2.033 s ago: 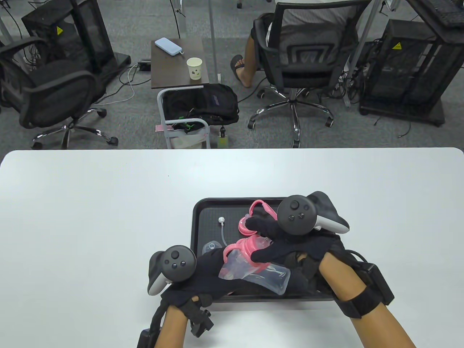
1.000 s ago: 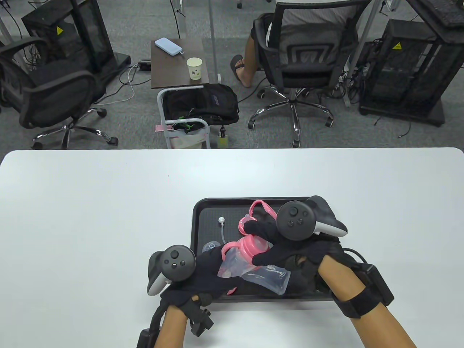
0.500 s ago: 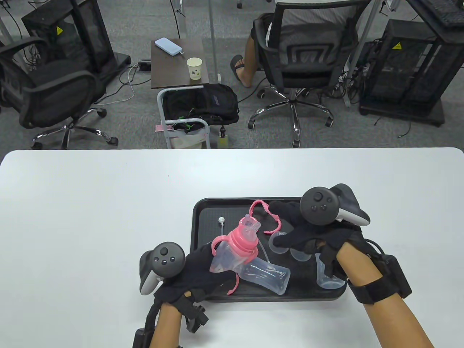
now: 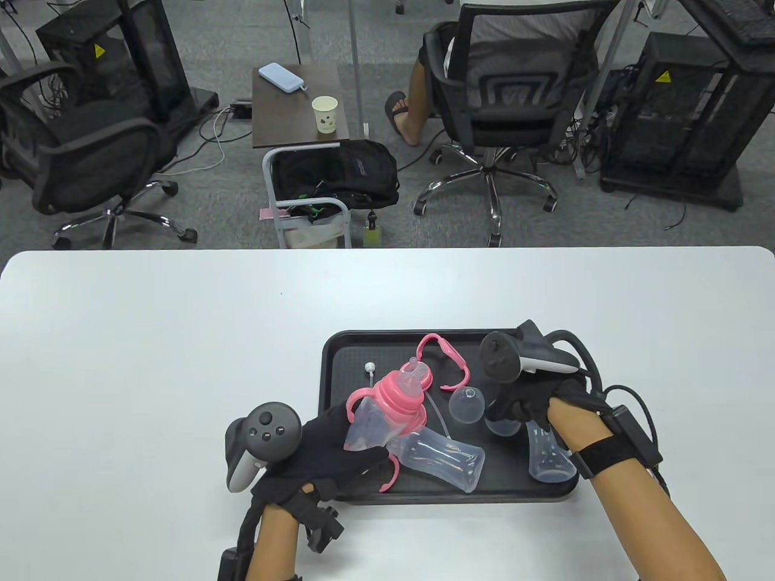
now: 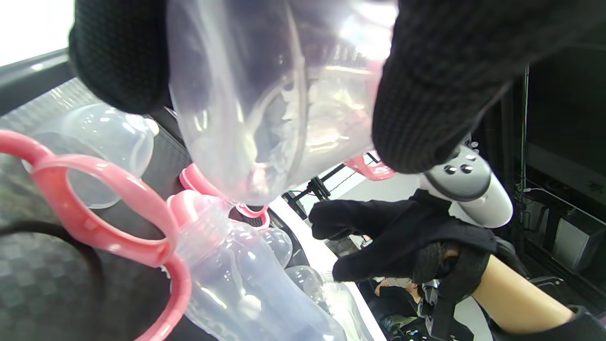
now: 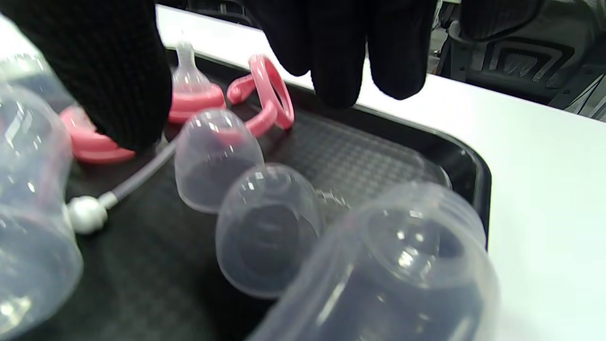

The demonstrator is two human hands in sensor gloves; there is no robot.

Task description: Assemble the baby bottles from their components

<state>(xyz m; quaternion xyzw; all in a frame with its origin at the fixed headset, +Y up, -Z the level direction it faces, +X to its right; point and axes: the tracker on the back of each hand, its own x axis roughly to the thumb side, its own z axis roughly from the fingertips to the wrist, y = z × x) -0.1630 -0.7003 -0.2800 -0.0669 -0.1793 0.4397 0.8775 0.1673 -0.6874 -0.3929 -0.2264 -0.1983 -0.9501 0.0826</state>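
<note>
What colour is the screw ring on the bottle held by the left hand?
Pink; the ring shows best in the table view.

The tray (image 4: 330,387) is crowded with bottles, clear caps (image 4: 466,405) and a pink handle ring (image 4: 445,357), while the worktop (image 4: 151,339) left and behind it lies open

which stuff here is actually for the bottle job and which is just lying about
For the job:
- held bottle with pink collar, in the left hand
- lying bottle
- open bottle
- two clear caps
- loose pink handle ring
- straw
- black tray

Lying about:
- paper cup
- power bank
- backpack
</note>
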